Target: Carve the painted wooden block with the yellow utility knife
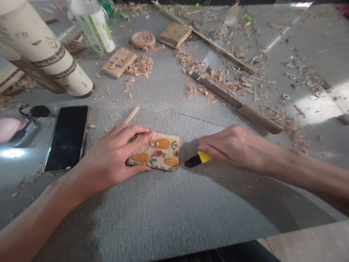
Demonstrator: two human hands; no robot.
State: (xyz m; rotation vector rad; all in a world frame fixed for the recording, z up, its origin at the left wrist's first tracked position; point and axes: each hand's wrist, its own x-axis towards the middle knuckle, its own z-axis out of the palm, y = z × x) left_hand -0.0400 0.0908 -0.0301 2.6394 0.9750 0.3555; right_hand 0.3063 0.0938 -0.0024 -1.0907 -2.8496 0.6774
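Observation:
A flat carved wooden block [160,154] with painted orange, red and green shapes lies on the grey table covering [152,214]. My left hand [120,153] grips its left side, fingers along the upper edge and thumb along the lower one. My right hand [226,147] is closed around a yellow and black knife [196,159]. The knife's thin blade points left and reaches the block's lower right corner; whether it touches the wood is hard to tell. Part of the knife's handle is hidden inside my right hand.
A phone [68,138] lies at the left, below a large patterned cup [51,51]. Behind the block are a short dowel [132,114], a wooden block with carved marks [119,62], a round carved piece [143,39], another painted block [175,34], a wooden-handled file [234,102] and shavings.

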